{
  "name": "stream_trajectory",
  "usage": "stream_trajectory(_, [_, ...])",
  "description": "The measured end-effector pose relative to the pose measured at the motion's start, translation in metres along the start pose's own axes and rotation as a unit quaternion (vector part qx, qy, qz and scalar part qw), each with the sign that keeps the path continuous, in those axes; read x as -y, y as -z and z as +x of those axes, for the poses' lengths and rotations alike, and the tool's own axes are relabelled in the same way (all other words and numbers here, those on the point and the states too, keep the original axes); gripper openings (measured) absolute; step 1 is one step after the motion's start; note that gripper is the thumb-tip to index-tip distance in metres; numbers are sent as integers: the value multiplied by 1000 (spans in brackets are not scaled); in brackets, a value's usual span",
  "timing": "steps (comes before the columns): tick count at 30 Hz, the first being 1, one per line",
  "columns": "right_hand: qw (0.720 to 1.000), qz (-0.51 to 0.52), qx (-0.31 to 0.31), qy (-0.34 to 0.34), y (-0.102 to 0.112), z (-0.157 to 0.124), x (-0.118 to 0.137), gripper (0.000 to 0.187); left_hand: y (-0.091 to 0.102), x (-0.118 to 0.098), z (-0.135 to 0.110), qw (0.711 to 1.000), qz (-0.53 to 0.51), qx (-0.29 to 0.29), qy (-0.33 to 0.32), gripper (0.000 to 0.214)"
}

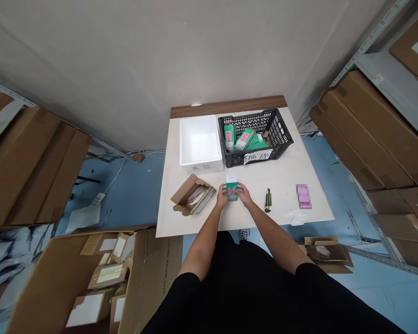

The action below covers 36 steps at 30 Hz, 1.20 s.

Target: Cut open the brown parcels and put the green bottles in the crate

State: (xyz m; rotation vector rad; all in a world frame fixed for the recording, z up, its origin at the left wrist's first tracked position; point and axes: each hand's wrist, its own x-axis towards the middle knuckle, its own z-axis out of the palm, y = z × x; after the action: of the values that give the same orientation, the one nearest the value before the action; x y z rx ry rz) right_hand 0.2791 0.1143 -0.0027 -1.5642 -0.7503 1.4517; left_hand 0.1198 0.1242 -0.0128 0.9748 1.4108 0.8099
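Observation:
A small green and white product box (231, 186) with a pink picture stands upright on the white table (299, 167). My left hand (222, 196) grips its left side and my right hand (244, 193) grips its right side, fingers curled round it. An opened brown cardboard carton (191, 195) lies just left of my left hand. A yellow and black utility knife (268, 200) lies to the right of my right hand.
A black crate (256, 137) with several green boxes and a white foam box (199, 144) stand at the table's back. A pink item (303, 196) lies at the right. A large carton of small brown boxes (101, 278) sits on the floor left; shelves of cartons flank both sides.

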Motion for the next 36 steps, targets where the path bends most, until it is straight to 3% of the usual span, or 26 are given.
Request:
stream_trajectory(4, [999, 37, -12, 9, -10, 6, 17, 68, 5, -17, 11, 1000, 3, 4, -21, 69])
stream_trajectory(8, [997, 47, -24, 52, -15, 13, 57, 71, 7, -55, 26, 995, 20, -17, -101, 63])
stream_trajectory(13, [991, 26, -49, 124, -13, 35, 136, 67, 13, -126, 55, 973, 35, 2, -226, 63])
stream_trajectory(20, [971, 7, -104, 215, -9, 90, 254, 53, 6, -239, 127, 950, 53, 40, -306, 66])
stream_trajectory(24, [970, 4, -110, 218, -8, 112, 297, 48, 5, -286, 158, 951, 89, 36, -293, 65])
stream_trajectory(29, [967, 9, -135, 215, -2, 111, 303, 50, 30, -301, 163, 952, 110, -21, -285, 62])
stream_trajectory(36, [963, -4, -56, 264, -14, 80, 284, 52, 58, -291, 118, 954, 73, -31, -290, 55])
